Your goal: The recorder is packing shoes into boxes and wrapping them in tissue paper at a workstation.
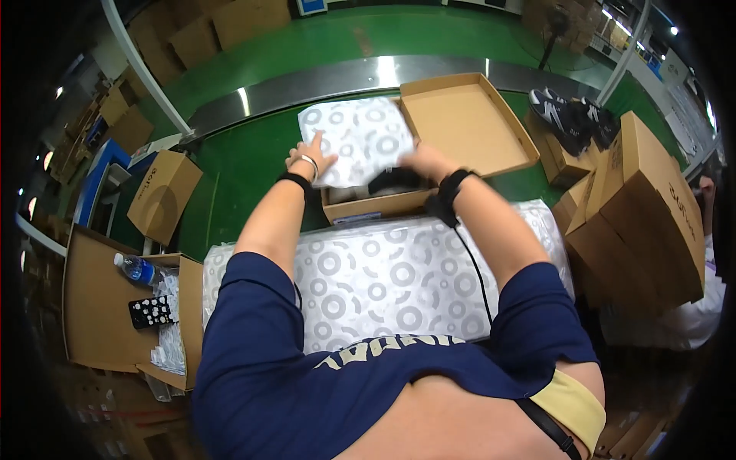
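Note:
A white sheet of wrapping paper point(356, 134) with grey rings lies over an open cardboard shoe box point(376, 207). My left hand point(310, 159) rests on the sheet's left edge, thumb and fingers apart. At the sheet's right edge is my right hand point(429, 162), its fingers smeared by motion. Part of a dark shoe point(395, 181) shows in the box below the paper; the rest is hidden. The box's lid point(468, 126) stands folded back to the right. Nearer to me, a stack of the same ringed paper point(368, 284) lies flat.
Dark sneakers point(563, 123) sit on a box at the right, behind stacked closed cartons point(636, 215). At the left, an open carton point(100, 307) holds a water bottle point(136, 268), a phone point(152, 312) and small packets. A metal rail point(345, 80) borders the green worktop's far side.

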Action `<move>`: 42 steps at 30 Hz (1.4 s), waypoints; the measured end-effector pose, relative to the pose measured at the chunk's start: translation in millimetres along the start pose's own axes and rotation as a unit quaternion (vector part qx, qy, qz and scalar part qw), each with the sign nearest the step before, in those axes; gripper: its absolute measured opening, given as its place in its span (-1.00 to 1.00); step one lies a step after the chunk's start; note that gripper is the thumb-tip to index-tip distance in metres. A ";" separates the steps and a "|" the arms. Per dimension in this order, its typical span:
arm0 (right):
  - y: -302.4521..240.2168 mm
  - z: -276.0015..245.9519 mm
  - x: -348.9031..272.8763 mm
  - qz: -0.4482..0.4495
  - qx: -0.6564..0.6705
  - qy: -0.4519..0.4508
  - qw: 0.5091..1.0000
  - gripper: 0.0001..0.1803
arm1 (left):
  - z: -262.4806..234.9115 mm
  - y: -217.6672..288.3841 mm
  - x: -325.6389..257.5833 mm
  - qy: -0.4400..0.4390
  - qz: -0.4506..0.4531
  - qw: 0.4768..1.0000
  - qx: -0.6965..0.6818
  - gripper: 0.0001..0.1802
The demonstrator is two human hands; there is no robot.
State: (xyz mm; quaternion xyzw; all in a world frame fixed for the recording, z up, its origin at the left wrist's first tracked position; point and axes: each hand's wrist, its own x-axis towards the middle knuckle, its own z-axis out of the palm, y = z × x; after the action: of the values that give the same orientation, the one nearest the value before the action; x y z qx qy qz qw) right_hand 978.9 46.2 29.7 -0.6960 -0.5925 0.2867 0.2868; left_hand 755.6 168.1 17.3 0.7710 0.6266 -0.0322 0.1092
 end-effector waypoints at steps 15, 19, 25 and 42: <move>4.6 57.0 -66.5 -0.204 -0.351 0.021 0.914 -0.27 | -11.7 -382.1 -174.3 0.040 -0.093 0.963 0.249 -0.57; -8.1 72.1 -65.9 -0.233 -0.346 0.018 0.908 -0.27 | 50.7 -464.6 -210.1 0.172 -0.200 0.943 0.202 -0.58; -1.9 71.6 -69.5 -0.228 -0.330 0.040 0.915 -0.26 | 53.3 -476.8 -202.6 0.045 -0.218 0.965 0.137 -0.64; 80.5 -43.9 -107.5 0.076 -0.333 -0.043 0.939 -0.65 | -74.3 -174.5 -102.0 0.154 0.031 0.912 -0.378 -0.65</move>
State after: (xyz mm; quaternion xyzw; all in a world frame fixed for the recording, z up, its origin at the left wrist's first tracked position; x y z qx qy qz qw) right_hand 1050.1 -73.4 6.0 -0.7817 -0.6111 0.1240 -0.0097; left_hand 557.6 119.1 86.3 0.6867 0.5763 0.3300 0.2957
